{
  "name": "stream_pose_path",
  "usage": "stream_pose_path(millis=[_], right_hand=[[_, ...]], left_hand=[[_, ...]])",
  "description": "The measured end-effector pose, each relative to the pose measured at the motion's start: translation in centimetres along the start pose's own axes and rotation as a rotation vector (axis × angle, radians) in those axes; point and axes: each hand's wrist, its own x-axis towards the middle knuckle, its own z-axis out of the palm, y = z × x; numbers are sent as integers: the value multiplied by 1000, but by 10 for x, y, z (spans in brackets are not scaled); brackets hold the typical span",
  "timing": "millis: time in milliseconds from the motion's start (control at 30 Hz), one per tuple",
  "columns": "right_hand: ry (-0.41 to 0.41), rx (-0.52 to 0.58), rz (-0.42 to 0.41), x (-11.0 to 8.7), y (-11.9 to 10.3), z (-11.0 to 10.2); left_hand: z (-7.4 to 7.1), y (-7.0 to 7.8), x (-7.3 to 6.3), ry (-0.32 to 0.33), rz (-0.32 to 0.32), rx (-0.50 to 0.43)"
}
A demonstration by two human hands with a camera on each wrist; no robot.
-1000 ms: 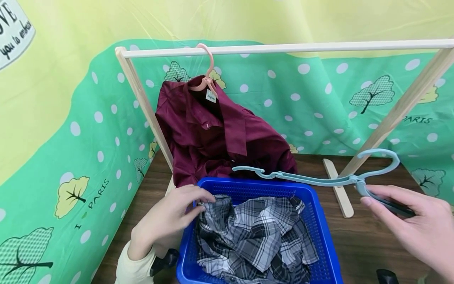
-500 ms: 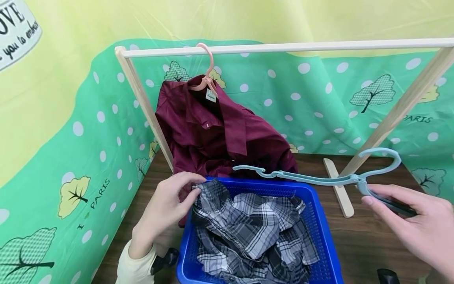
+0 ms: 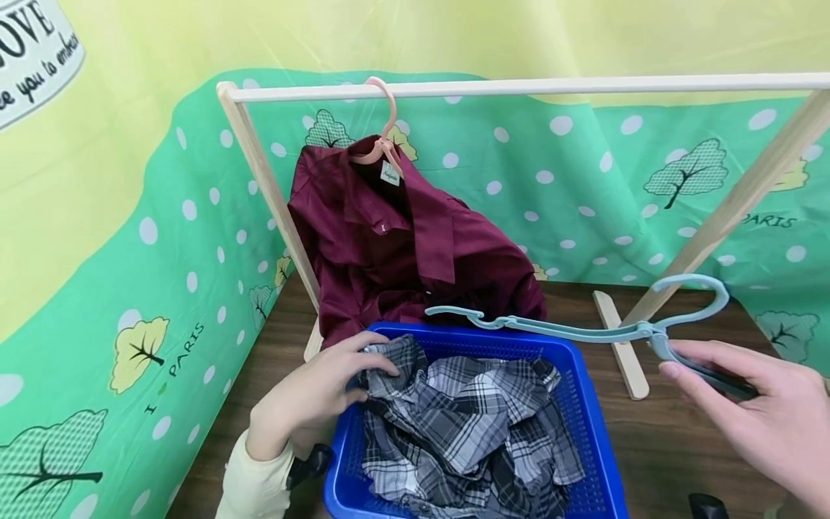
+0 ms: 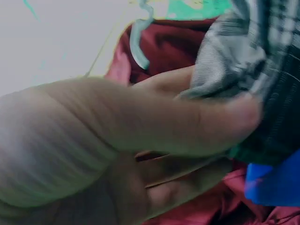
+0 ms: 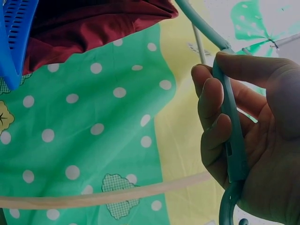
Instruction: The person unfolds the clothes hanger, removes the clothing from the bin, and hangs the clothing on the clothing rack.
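Note:
A black, grey and white plaid shirt (image 3: 467, 418) lies crumpled in a blue plastic basket (image 3: 593, 432). At the basket's back left corner, my left hand (image 3: 318, 389) holds a corner of the shirt; the left wrist view has the thumb (image 4: 201, 122) in front of the plaid cloth (image 4: 229, 61) and fingers behind it. On the right, my right hand (image 3: 759, 411) grips one arm of a light blue folding hanger (image 3: 570, 331). The hanger's other arm reaches left over the basket's back rim, its hook pointing up and right. In the right wrist view, fingers curl round the hanger arm (image 5: 229, 122).
Behind the basket, a maroon shirt (image 3: 382, 245) hangs on a pink hanger (image 3: 391, 115) from the white bar (image 3: 519, 88) of a wooden rack. The rack's right foot (image 3: 622, 353) stands on the dark wooden table (image 3: 674, 447). A printed cloth backdrop (image 3: 558, 187) encloses the space.
My left hand first lifted the plaid shirt's corner up and left, then came back down at the basket's corner with its fingers over the cloth. The right hand and blue hanger stay nearly still.

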Motion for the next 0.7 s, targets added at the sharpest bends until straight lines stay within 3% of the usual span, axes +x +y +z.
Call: stream_pose_path(millis=[167,300,433,533,700], right_hand=[[3,23,-20,0,-1,0],[-6,10,-28,1,-1,-1],[-24,-4,-41,0,0,-2],[-35,-5,-51,-2,2,-3],[-81,9,-81,-8,4,-7]], left_hand=[[3,-11,4,78,22,-26],[2,-10,8,237,-4,-51],[0,-5,11,390,-156,-101],[0,-1,12,438,-282,-150],[-1,5,14,498,-490,-313]])
